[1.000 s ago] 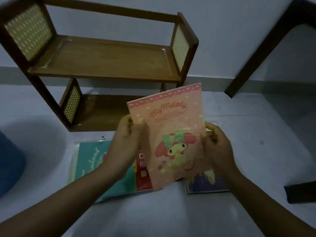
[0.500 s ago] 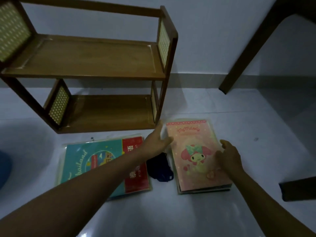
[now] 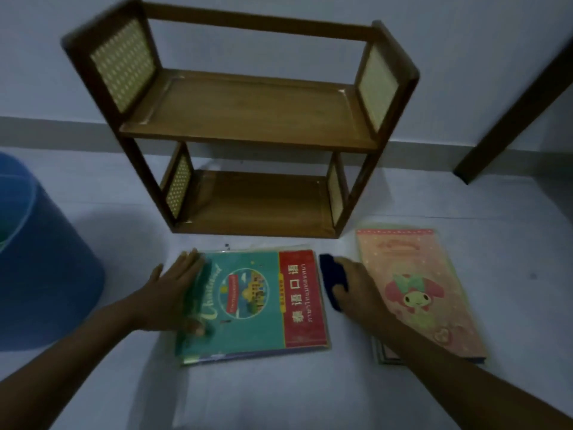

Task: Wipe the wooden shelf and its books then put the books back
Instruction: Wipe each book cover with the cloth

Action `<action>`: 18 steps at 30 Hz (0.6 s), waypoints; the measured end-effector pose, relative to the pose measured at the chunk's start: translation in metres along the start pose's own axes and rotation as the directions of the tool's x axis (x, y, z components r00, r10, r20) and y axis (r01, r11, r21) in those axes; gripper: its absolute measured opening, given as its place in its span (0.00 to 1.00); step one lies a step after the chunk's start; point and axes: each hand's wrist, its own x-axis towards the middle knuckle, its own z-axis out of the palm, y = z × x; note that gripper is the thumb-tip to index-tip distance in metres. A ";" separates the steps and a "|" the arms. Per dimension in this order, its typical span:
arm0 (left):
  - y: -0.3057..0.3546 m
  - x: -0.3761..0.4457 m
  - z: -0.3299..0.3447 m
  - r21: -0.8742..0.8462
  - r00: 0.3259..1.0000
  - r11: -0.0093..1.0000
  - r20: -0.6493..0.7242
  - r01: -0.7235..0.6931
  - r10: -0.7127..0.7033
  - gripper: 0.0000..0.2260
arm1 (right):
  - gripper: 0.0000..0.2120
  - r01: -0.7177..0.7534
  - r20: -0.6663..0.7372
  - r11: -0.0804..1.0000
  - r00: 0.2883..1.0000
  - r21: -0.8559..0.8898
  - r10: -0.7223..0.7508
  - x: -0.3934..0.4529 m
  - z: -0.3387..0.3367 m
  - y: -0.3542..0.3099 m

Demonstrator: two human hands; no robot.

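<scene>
On the pale floor (image 3: 279, 395), just in front of the empty brown wooden two-level shelf (image 3: 248, 119), the teal and red picture book (image 3: 254, 302) is held flat by the left hand (image 3: 169, 293) with straight fingers. The small dark blue cloth (image 3: 333, 274) is gripped by the right hand (image 3: 356, 287), between that book and the pink cartoon book (image 3: 415, 293). The teal cover should probably be kept pressed still while it is wiped slowly, edge to edge.

Teal-and-red book (image 3: 248, 302): cursive "Thailand", Chinese "泰语口语" on red strip; pink book (image 3: 415, 290) title unreadable.
</scene>
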 end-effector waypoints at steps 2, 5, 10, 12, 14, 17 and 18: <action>-0.010 -0.006 0.010 0.052 0.998 0.998 0.056 -0.028 0.025 0.64 | 0.25 0.033 -0.135 0.998 0.990 0.054 -0.026 0.011 -0.004 -0.014; -0.017 -0.007 0.025 0.051 0.998 0.997 0.008 -0.058 0.058 0.62 | 0.28 0.084 -0.123 0.990 0.988 -0.111 -0.097 0.001 0.019 -0.049; -0.024 -0.007 0.032 0.050 0.995 0.995 -0.047 -0.089 0.092 0.61 | 0.31 0.538 0.160 0.774 0.842 -0.334 -0.516 -0.066 0.100 -0.095; -0.024 -0.007 0.034 0.053 0.993 0.993 -0.050 -0.103 0.105 0.61 | 0.30 0.759 0.363 0.604 0.649 -0.244 -0.668 -0.067 0.103 -0.111; -0.026 -0.009 0.033 0.031 0.993 0.995 -0.060 -0.097 0.099 0.62 | 0.28 0.779 0.395 0.557 0.626 -0.288 -0.672 -0.029 0.094 -0.122; -0.028 -0.010 0.034 -0.032 0.992 0.994 -0.077 -0.106 0.103 0.61 | 0.29 0.369 0.129 0.842 0.929 -0.394 -0.347 0.036 0.075 -0.124; -0.028 -0.011 0.035 -0.050 0.991 0.992 -0.082 -0.114 0.109 0.61 | 0.30 0.229 0.034 0.896 0.972 -0.380 -0.234 0.045 0.069 -0.126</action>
